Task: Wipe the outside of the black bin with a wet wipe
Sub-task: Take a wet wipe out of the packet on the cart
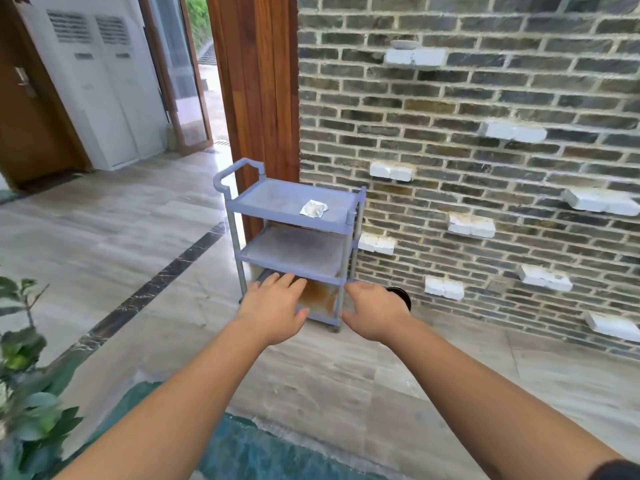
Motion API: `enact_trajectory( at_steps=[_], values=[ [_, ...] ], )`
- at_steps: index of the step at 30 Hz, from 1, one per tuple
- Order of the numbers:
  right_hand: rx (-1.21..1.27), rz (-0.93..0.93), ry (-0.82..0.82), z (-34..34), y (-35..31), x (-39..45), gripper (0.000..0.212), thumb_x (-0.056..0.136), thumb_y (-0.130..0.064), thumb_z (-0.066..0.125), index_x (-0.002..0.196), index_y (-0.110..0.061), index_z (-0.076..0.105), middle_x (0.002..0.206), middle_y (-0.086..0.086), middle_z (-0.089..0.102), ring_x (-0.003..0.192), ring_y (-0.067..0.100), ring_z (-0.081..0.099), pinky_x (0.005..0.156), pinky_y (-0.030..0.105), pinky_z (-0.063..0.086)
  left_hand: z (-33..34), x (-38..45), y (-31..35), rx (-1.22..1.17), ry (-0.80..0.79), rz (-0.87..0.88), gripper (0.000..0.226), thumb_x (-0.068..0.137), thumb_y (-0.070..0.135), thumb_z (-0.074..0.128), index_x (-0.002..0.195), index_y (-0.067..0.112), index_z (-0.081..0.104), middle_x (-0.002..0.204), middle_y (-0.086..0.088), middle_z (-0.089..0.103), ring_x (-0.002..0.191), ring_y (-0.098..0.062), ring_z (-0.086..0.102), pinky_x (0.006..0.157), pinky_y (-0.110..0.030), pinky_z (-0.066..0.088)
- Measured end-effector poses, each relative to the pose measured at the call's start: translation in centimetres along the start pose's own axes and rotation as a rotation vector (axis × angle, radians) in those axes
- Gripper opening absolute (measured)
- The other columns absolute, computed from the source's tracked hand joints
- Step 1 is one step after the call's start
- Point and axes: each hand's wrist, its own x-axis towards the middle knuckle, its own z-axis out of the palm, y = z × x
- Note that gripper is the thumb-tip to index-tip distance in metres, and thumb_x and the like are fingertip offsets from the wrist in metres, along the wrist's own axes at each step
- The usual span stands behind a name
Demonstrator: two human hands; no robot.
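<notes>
A white wet wipe packet (313,208) lies on the top shelf of a grey three-shelf cart (273,197). Only a dark round sliver of the black bin (403,296) shows on the floor right of the cart, mostly hidden behind my right hand (372,311). That hand is stretched forward, fingers loosely apart, holding nothing. My left hand (273,306) reaches out in front of the cart's lowest shelf, fingers spread, empty. Neither hand touches the packet or the bin.
A grey brick wall (485,150) with jutting white bricks stands right behind the cart. A wooden pillar (256,81) rises beside it. Pale stone floor (104,237) spreads left; a leafy plant (24,375) sits at lower left, a teal rug (249,452) below.
</notes>
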Motion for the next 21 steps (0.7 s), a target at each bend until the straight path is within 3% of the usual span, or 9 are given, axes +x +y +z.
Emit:
enact_trajectory(
  at_steps=[5, 7, 10, 16, 19, 21],
  values=[
    [-0.009, -0.005, -0.02, 0.8, 2.6, 9.2, 0.044, 0.089, -0.046, 0.045, 0.124, -0.021, 0.049, 0.122, 0.003, 0.059, 0.108, 0.028, 0.056, 0.083, 0.042, 0.049, 2.7, 7.9, -2.4, -0.053, -0.007, -0.003, 0.052, 0.086, 0.051, 0.044, 0.131, 0.026, 0.042, 0.132, 0.002, 0.053, 0.121, -0.024, 0.047, 0.092, -0.044, 0.043],
    [-0.003, -0.001, -0.038, 1.4, 4.2, 13.2, 0.041, 0.089, -0.045, 0.044, 0.121, -0.021, 0.052, 0.118, 0.003, 0.061, 0.104, 0.028, 0.058, 0.079, 0.04, 0.049, 3.7, 11.6, -3.0, -0.099, -0.004, 0.022, 0.041, 0.087, 0.048, 0.045, 0.123, 0.028, 0.05, 0.123, 0.003, 0.059, 0.111, -0.023, 0.054, 0.079, -0.037, 0.047],
    [0.021, 0.008, -0.054, 2.3, 7.2, 20.1, 0.037, 0.09, -0.047, 0.045, 0.116, -0.023, 0.054, 0.11, 0.004, 0.063, 0.095, 0.028, 0.06, 0.073, 0.039, 0.053, 5.6, 18.0, -4.1, -0.128, 0.009, 0.036, 0.031, 0.089, 0.042, 0.044, 0.116, 0.03, 0.055, 0.115, 0.006, 0.061, 0.104, -0.021, 0.057, 0.065, -0.031, 0.041],
    [0.093, -0.036, -0.08, 2.1, 12.8, 33.1, 0.041, 0.09, -0.045, 0.047, 0.124, -0.021, 0.055, 0.119, 0.005, 0.062, 0.103, 0.029, 0.06, 0.075, 0.041, 0.055, 8.0, 30.6, -7.5, -0.183, -0.023, -0.088, 0.033, 0.09, 0.041, 0.045, 0.118, 0.027, 0.055, 0.116, 0.004, 0.06, 0.105, -0.023, 0.057, 0.069, -0.034, 0.044],
    [0.097, -0.031, -0.08, 1.7, 14.6, 38.5, 0.041, 0.089, -0.042, 0.047, 0.124, -0.021, 0.052, 0.116, 0.005, 0.062, 0.099, 0.028, 0.061, 0.07, 0.038, 0.054, 9.3, 35.4, -9.2, -0.213, -0.026, -0.138, 0.033, 0.09, 0.041, 0.045, 0.119, 0.028, 0.055, 0.116, 0.005, 0.061, 0.102, -0.02, 0.057, 0.064, -0.03, 0.037],
    [0.109, -0.035, -0.077, 1.8, 15.5, 42.2, 0.042, 0.088, -0.04, 0.048, 0.126, -0.021, 0.048, 0.112, 0.005, 0.063, 0.095, 0.028, 0.061, 0.065, 0.035, 0.052, 10.4, 38.6, -10.5, -0.206, -0.046, -0.143, 0.034, 0.09, 0.041, 0.044, 0.12, 0.027, 0.055, 0.118, 0.004, 0.06, 0.103, -0.02, 0.057, 0.066, -0.03, 0.04]
  ],
)
